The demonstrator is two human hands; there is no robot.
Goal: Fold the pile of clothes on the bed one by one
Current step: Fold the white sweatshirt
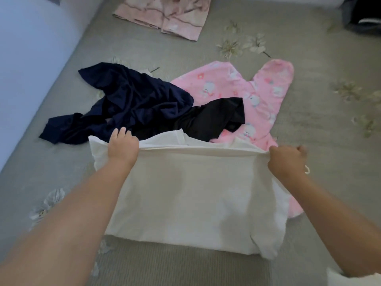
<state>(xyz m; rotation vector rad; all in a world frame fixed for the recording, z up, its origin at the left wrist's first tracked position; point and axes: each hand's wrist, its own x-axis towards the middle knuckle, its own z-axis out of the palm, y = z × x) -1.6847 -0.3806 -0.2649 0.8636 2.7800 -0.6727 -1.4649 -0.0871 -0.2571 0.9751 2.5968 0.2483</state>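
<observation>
Two hands, left hand and right hand, each gripping the far edge of a white garment spread on the grey bed, apparently to fold it, beside navy garment and pink printed garment awaiting.

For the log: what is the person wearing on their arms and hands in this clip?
Nothing shows on either: the left hand and right hand are bare, with no gloves, rings, watch or bands visible. Both forearms are uncovered right to the frame's edge; no sleeve comes into view.
</observation>
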